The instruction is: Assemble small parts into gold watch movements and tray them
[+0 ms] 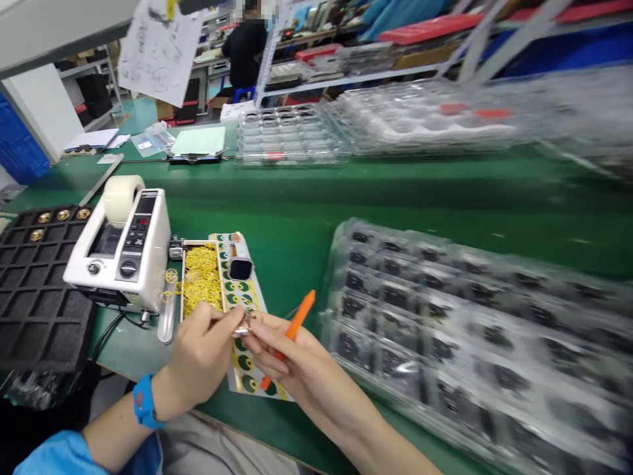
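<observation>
My left hand, with a blue band on its wrist, pinches a small gold metal part at the fingertips. My right hand grips an orange pen-like tool, and its fingertips meet the gold part. Just beyond my hands, a metal tray of yellow rings sits beside a sheet of green-and-yellow round stickers. A smartwatch lies on that sheet. Several gold parts sit in a black foam tray to the left.
A white tape dispenser stands left of the ring tray. Large clear plastic trays holding dark items fill the right of the green workbench. More clear trays lie at the far side, and a person in black stands beyond.
</observation>
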`<state>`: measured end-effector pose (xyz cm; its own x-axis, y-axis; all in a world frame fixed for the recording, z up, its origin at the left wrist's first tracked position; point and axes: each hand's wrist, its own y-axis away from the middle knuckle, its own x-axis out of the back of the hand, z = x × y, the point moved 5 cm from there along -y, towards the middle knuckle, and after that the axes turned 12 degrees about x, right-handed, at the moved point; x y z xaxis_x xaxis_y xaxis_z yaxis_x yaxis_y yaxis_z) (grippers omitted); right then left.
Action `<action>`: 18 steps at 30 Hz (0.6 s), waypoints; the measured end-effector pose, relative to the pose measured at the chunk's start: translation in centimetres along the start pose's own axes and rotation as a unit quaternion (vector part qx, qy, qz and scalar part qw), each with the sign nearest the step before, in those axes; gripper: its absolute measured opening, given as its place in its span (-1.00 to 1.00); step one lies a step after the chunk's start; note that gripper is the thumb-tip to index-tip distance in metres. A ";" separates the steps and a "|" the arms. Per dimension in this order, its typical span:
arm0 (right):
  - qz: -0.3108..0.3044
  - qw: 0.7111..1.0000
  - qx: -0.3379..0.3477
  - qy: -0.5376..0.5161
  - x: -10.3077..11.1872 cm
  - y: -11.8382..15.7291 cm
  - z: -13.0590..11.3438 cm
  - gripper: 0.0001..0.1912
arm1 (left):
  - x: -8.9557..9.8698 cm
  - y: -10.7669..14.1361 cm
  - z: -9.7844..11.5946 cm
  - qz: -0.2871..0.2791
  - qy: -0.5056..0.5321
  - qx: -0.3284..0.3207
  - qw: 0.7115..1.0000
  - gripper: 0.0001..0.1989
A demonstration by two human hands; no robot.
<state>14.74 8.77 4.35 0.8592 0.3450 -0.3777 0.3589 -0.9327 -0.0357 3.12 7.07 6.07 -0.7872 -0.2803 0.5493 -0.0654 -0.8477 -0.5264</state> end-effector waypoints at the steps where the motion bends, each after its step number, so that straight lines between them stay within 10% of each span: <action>1: 0.005 1.000 0.001 0.014 0.3 0.1 0.0 -0.54 | 0.0 0.4 0.0 -0.012 -0.003 0.012 1.000 -0.62; 9: 0.060 0.951 0.215 0.216 3.3 0.0 -2.5 -0.63 | 7.8 2.9 -3.9 0.086 0.137 0.303 0.939 -0.64; 13: 0.015 0.943 0.231 0.240 3.0 -0.3 -2.4 -0.66 | 10.3 0.4 -4.1 0.005 0.059 0.355 0.933 -0.38; 18: 0.011 0.942 0.218 0.255 3.2 -0.4 -1.9 -0.67 | 10.0 0.9 -3.7 0.006 0.115 0.340 0.933 -0.52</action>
<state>18.06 10.40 4.95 0.9678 0.2278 0.1074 0.2516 -0.8564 -0.4508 -7.07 5.18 8.64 -0.9012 -0.2534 0.3515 0.2867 -0.9569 0.0453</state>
